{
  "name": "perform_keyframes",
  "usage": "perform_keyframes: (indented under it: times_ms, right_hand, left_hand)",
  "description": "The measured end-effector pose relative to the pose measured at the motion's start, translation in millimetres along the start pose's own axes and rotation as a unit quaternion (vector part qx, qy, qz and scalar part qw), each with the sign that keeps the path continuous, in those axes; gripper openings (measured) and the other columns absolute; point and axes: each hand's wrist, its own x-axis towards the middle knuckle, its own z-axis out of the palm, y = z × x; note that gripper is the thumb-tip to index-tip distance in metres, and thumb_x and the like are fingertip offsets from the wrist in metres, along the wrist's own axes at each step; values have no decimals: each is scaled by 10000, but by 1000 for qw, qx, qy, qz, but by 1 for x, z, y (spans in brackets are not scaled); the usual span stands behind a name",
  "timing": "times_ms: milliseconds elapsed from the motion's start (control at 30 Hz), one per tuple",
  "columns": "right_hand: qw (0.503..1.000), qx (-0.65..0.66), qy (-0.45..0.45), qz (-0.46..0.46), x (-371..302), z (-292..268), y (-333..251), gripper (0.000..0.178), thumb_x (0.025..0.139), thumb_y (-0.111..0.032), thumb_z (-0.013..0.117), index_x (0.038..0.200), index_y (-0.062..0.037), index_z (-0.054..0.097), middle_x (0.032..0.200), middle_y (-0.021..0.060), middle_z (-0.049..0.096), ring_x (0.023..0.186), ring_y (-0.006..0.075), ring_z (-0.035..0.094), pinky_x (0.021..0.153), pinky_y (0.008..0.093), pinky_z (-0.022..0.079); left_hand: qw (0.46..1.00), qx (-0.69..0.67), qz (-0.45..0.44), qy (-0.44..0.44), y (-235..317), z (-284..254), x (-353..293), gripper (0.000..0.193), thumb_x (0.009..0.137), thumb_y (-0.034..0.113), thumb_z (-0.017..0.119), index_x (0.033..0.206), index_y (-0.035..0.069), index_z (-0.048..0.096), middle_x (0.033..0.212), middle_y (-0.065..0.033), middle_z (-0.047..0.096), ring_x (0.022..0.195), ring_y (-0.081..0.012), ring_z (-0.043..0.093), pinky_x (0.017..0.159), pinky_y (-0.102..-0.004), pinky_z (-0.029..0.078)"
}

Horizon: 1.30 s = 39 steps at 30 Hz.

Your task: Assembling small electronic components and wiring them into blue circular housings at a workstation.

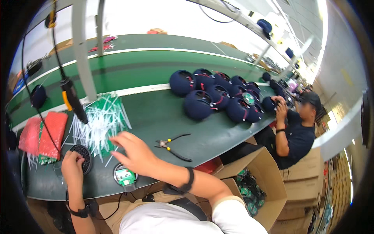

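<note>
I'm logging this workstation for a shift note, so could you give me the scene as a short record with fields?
Left hand: curled at the round black grille; grip unclear
Right hand: thumb and fingers apart, beside the thin white strips
Board: green circuit board, near the table edge
Tools: open pliers, lying; electric screwdriver, hanging
Shells: dark blue round shells, clustered
Box: open cardboard box, green and black parts inside
Co-worker: dark shirt, cap

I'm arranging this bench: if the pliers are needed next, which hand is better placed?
Right, probably. The right hand is nearer the pliers, which lie to its right, and its thumb and fingers are apart. The left hand is farther off, curled at the black disc.
</note>
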Motion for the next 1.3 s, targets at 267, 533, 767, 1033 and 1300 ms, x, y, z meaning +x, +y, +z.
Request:
perform_keyframes:
  times_ms: [267,533,767,1033,1300]
  right_hand:
    - [977,161,120,-70,115,60,9,879,814,-91,784,1559,2,327,1361,240,570,1260,350,594,1103,414,454]
    - [958,267,50,-94,131,73,-13,878,807,-66,782,1573,-92,354,1224,167,671,1119,261,660,1026,376,495]
    - [950,297,-29,-92,106,61,-37,466,828,-110,778,1205,6,530,916,90,659,798,149,629,751,325,534]
    - [919,352,-156,88,58,2,-58,256,856,-55,793,1036,-35,612,756,28,626,617,122,635,545,288,517]
    - [878,477,24,30,32,2,-55,212,881,37,749,1016,11,587,766,70,608,512,140,574,469,270,463]
  left_hand:
    - [998,-43,35,38,4,9,7,173,804,-21,736,859,-29,572,841,-191,596,784,-402,590,710,-437,467]
    - [990,-120,-55,39,3,10,5,79,902,-39,671,903,-26,593,774,-132,612,596,-224,576,574,-339,455]
    - [895,-418,-153,-28,19,-4,-32,79,931,-97,620,950,-39,671,868,-61,691,705,-121,679,634,-234,533]
    - [898,-426,-69,-83,45,6,-65,68,869,-54,705,931,-26,709,908,-83,714,808,-153,708,725,-286,571]
    - [878,-457,-68,-128,72,19,-63,122,855,-13,765,976,-6,749,923,-90,743,835,-152,717,739,-281,568]
